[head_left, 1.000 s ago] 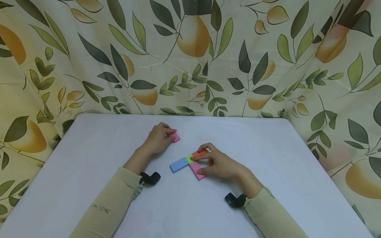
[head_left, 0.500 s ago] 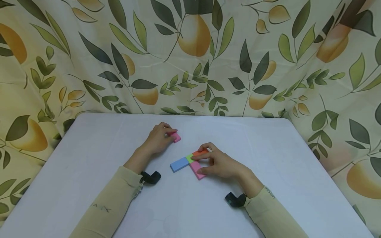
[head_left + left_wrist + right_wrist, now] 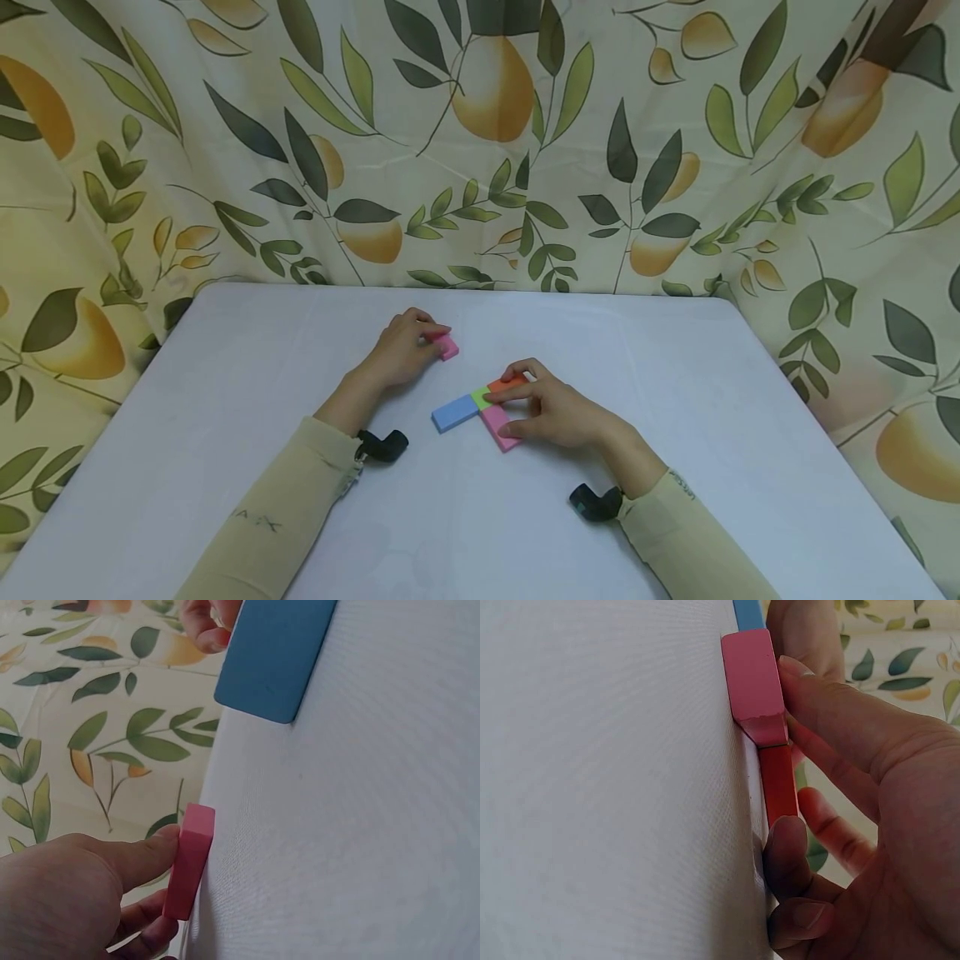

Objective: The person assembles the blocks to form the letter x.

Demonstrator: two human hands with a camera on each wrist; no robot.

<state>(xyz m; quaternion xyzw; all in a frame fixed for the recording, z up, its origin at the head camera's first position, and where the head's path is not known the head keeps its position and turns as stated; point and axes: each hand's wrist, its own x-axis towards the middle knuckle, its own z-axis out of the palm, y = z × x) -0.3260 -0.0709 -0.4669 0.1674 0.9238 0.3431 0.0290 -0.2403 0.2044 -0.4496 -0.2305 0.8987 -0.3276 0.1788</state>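
My left hand [image 3: 405,348] pinches a small pink block [image 3: 447,347] between thumb and fingers, close over the table. In the left wrist view that pink block [image 3: 189,862] stands on edge, the thumb against its face. To the right, several flat blocks lie together: a blue one [image 3: 455,414], a green one [image 3: 478,399], an orange one [image 3: 497,387] and a longer pink one [image 3: 496,421]. Over them my right hand [image 3: 558,410] grips the group, thumb at the long pink block, fingers on green and orange. The right wrist view shows fingertips curled at the end of the orange block [image 3: 780,780].
A white cloth covers the table [image 3: 645,358], its far edge meeting a curtain [image 3: 465,208] printed with fruit and leaves. Black wrist cameras sit on both wrists, the left camera [image 3: 384,447] and the right camera [image 3: 596,503], near the sleeve cuffs.
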